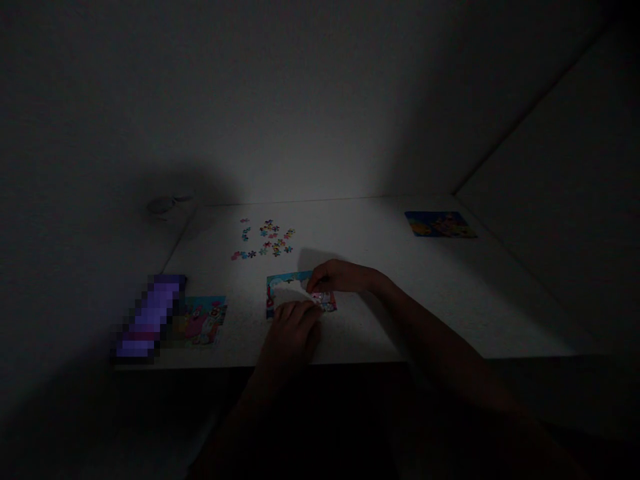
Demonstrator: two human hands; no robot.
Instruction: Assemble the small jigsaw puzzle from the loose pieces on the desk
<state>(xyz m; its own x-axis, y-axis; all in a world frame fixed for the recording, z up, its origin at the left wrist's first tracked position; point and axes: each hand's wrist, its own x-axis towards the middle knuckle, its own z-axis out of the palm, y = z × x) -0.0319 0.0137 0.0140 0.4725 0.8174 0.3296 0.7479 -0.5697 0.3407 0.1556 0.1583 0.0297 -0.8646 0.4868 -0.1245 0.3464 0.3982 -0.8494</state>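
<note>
The right hand [339, 275] reaches in from the right, its fingers [320, 272] bent down and drawn together at the tips over the right part of a partly built jigsaw puzzle [287, 277]; whether they pinch a piece, I cannot tell in this dim light. The left hand [293, 333] lies at the puzzle's near edge, its fingers close together and slightly curled; what is under them is hidden. The puzzle lies flat on the white desk [365, 233], directly beneath and between both sets of fingers. Its far strip and left side are joined, some pieces fill the right, and the white desk shows through the middle.

Beyond the left fingers and a little to their left, loose pieces [270, 247] lie scattered. Well left of the left fingers is a colourful picture sheet [203, 321], partly covered by a pixelated purple object [153, 317]. Far off, beyond and right of the right fingers, lies a dark blue picture card [440, 225].
</note>
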